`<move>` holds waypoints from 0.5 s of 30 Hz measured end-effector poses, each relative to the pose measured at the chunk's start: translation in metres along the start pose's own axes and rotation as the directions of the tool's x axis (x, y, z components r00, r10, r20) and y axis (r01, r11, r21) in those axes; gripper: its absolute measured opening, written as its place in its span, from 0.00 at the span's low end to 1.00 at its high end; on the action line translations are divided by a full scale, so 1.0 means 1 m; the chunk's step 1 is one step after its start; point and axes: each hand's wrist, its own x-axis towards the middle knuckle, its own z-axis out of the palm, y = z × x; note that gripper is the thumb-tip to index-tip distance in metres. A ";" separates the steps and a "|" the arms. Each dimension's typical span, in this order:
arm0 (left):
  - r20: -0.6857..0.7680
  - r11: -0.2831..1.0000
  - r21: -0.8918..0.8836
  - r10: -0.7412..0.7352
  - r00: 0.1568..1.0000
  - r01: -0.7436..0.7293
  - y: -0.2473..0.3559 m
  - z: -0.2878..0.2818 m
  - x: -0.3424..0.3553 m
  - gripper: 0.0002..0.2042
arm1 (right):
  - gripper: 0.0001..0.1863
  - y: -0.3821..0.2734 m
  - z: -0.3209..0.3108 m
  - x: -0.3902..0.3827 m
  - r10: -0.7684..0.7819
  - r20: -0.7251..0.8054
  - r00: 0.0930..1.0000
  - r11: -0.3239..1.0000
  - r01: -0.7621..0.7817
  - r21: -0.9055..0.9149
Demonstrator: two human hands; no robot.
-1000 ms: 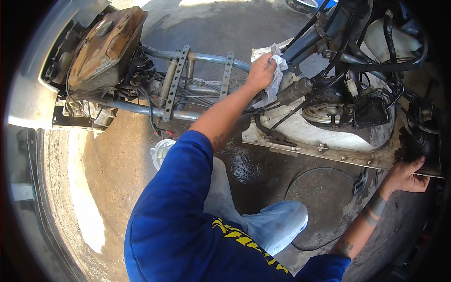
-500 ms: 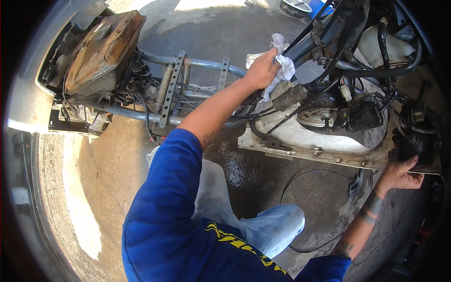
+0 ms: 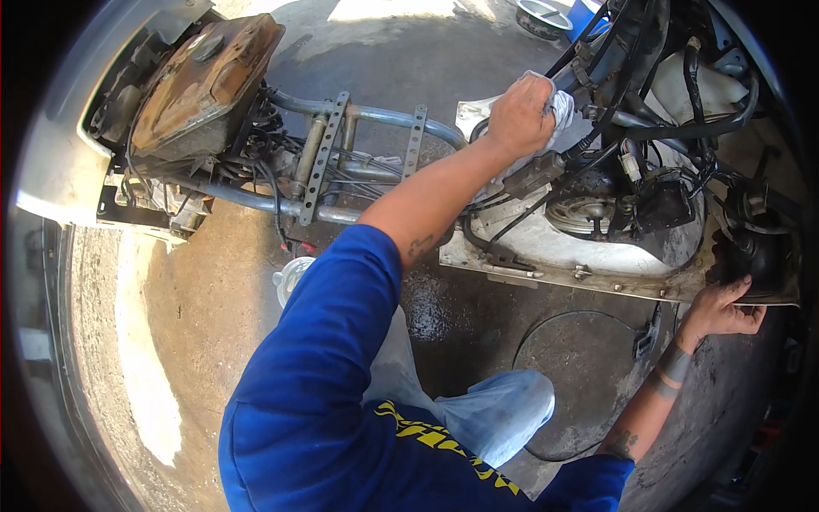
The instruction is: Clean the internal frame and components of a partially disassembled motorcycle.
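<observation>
A stripped scooter frame (image 3: pixel 375 115) of bare metal tubes lies across the view, its tubing joined by perforated cross strips. My left hand (image 3: pixel 522 118) is closed round a crumpled whitish rag (image 3: pixel 561 111) and presses it against the tubing at the upper right; the contact point is hidden behind the hand. Below it lies a scuffed white body panel (image 3: pixel 512 229) with cables across it. At the panel's lower right corner my right hand (image 3: pixel 723 311) pinches the edge between thumb and curled fingers, beside a rounded black part (image 3: pixel 762 256).
A rusty brown fuel tank (image 3: pixel 205 81) sits at the frame's left end. Dark cables (image 3: pixel 636 128) crowd the upper right. A clear plastic cup (image 3: pixel 293 277) stands by my left sleeve, and a thin cable (image 3: pixel 546 317) loops over the floor. A round pan (image 3: pixel 543 19) lies farther back.
My left hand has moved right with the rag, which is now bunched tighter and mostly covered by the hand. My right hand keeps hold of the panel edge.
</observation>
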 end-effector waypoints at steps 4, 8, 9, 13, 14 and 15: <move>0.069 0.994 0.103 0.035 0.997 -0.042 0.001 -0.010 -0.009 0.11 | 0.29 0.004 -0.005 -0.001 -0.101 0.014 0.995 0.979 0.102 -0.174; 0.138 0.986 0.147 0.057 0.989 -0.078 0.003 -0.015 0.004 0.11 | 0.28 0.001 -0.002 -0.001 0.010 -0.002 1.000 0.999 -0.010 -0.049; 0.139 0.986 0.148 0.056 0.989 -0.077 0.004 -0.016 0.003 0.11 | 0.28 0.003 -0.003 -0.001 0.011 0.000 1.000 0.999 -0.011 -0.049; 0.319 0.990 0.136 -0.070 0.945 0.028 0.009 -0.044 -0.001 0.12 | 0.29 0.011 -0.002 -0.004 -0.096 -0.006 0.995 0.978 0.093 -0.185; 0.451 0.981 0.183 -0.144 0.881 0.066 0.009 -0.062 0.001 0.12 | 0.31 0.013 0.001 -0.006 -0.144 -0.009 0.990 0.970 0.139 -0.199; 0.466 0.979 0.194 -0.147 0.873 0.061 0.010 -0.089 0.006 0.13 | 0.31 0.010 0.005 -0.008 -0.137 -0.001 0.991 0.974 0.135 -0.183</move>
